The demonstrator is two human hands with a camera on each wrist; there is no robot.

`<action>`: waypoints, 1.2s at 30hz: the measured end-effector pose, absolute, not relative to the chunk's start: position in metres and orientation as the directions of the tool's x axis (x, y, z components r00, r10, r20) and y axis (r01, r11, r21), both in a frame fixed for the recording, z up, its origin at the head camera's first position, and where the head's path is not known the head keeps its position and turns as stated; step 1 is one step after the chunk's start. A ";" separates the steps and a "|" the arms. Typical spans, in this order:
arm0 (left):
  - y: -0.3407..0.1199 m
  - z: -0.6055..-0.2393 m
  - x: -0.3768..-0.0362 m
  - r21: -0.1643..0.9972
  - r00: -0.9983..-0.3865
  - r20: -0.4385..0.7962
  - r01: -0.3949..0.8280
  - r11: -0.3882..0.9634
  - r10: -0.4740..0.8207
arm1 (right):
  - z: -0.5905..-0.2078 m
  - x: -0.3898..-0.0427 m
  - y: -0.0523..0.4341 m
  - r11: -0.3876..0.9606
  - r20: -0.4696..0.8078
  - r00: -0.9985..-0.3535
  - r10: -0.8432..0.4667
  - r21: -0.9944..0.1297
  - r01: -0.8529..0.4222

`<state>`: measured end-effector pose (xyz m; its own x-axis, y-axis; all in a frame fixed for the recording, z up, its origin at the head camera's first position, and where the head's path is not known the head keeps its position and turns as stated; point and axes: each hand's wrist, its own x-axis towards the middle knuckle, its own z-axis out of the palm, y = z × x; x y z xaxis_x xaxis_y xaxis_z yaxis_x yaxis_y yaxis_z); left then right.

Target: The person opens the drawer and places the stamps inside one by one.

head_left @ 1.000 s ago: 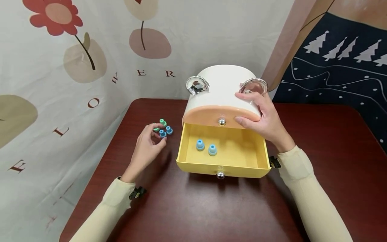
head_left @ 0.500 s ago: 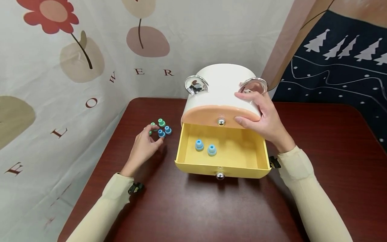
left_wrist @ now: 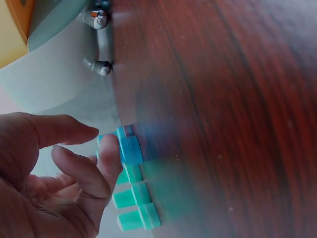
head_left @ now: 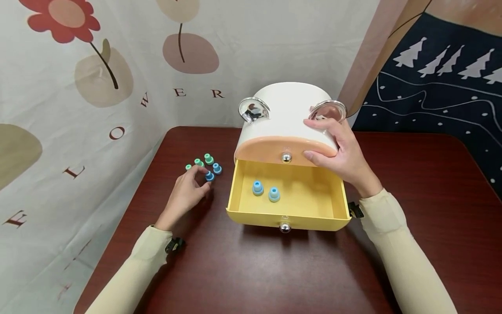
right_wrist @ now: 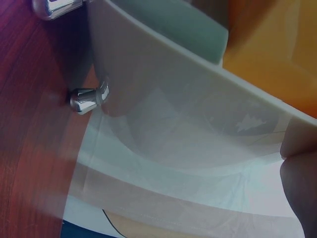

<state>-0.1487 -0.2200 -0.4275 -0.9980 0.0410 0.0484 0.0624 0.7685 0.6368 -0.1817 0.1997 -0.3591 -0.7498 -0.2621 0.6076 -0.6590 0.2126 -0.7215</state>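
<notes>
Cloth backdrop point(head_left: 274, 48) is hanging along the far side. Dark reddish desk point(head_left: 235, 270) is carrying everything.

White cabinet point(head_left: 290, 102) is standing on its far half, about mid-width. Yellow drawer point(head_left: 252, 217) is sticking out of it toward the near side, below the peach front panel point(head_left: 262, 149).

Right hand point(head_left: 347, 157) is gripping the cabinet's right top corner: thumb on the peach panel, fingers over the white shell by the right silver ear point(head_left: 328, 108). Looks like bracing, my read.

Left hand point(head_left: 185, 191) is resting low over the desk, left of the drawer. Its fingers point(left_wrist: 110, 148) are bending loosely, thumb point(left_wrist: 74, 130) standing apart from them. No closed pinch showing; contact with the peg, can't tell.

Two pale blue pegs point(head_left: 257, 188) point(head_left: 274, 195) are standing inside the drawer, left half. Three green pegs point(head_left: 209, 159) point(head_left: 199, 162) point(head_left: 188, 167) and a far blue peg point(head_left: 217, 168) are standing outside, just beyond the left hand.

Key relation: near blue peg point(head_left: 210, 177) is sitting at the mouth of the thumb-finger gap, just right of the left hand. Long axis is running upright, base down. Left hand is much nearer; a sideways closing should suit it.
</notes>
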 end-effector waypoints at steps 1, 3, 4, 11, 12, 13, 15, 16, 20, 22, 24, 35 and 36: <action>-0.220 -0.428 -0.148 0.638 -0.997 0.064 0.075 0.766 0.045 | -0.359 -0.181 0.200 0.216 0.605 -0.752 -0.262 -0.722 -0.657; -0.221 -0.428 -0.148 0.637 -0.995 0.091 0.096 0.765 0.049 | -0.360 -0.181 0.200 0.220 0.604 -0.753 -0.263 -0.722 -0.656; -0.221 -0.428 -0.147 0.635 -0.993 0.104 0.106 0.765 0.052 | -0.360 -0.181 0.201 0.221 0.602 -0.753 -0.264 -0.723 -0.655; -0.223 -0.427 -0.145 0.602 -0.988 0.143 0.136 0.787 0.062 | -0.361 -0.182 0.200 0.219 0.605 -0.752 -0.261 -0.722 -0.656; -0.223 -0.427 -0.144 0.597 -0.986 0.154 0.146 0.789 0.065 | -0.361 -0.182 0.200 0.218 0.607 -0.750 -0.261 -0.720 -0.659; -0.223 -0.426 -0.144 0.594 -0.984 0.165 0.154 0.790 0.068 | -0.361 -0.183 0.200 0.219 0.612 -0.747 -0.259 -0.716 -0.662; -0.223 -0.424 -0.141 0.590 -0.976 0.202 0.182 0.787 0.074 | -0.361 -0.183 0.201 0.215 0.619 -0.741 -0.262 -0.711 -0.670; -0.222 -0.421 -0.140 0.592 -0.971 0.226 0.202 0.780 0.079 | -0.361 -0.184 0.201 0.214 0.622 -0.738 -0.262 -0.708 -0.673; -0.215 -0.405 -0.129 0.614 -0.933 0.351 0.297 0.731 0.083 | -0.361 -0.185 0.200 0.215 0.629 -0.733 -0.259 -0.702 -0.679; -0.209 -0.393 -0.123 0.630 -0.907 0.415 0.345 0.696 0.074 | -0.360 -0.186 0.201 0.217 0.638 -0.728 -0.252 -0.696 -0.685; -0.203 -0.380 -0.115 0.647 -0.880 0.471 0.388 0.657 0.056 | -0.358 -0.186 0.202 0.227 0.643 -0.724 -0.247 -0.689 -0.689; -0.165 -0.334 -0.082 0.716 -0.771 0.607 0.636 0.288 0.195 | -0.359 -0.183 0.201 0.230 0.613 -0.747 -0.258 -0.712 -0.663; -0.161 -0.333 -0.082 0.697 -0.756 0.614 0.654 0.293 0.227 | -0.359 -0.183 0.201 0.228 0.617 -0.743 -0.258 -0.709 -0.667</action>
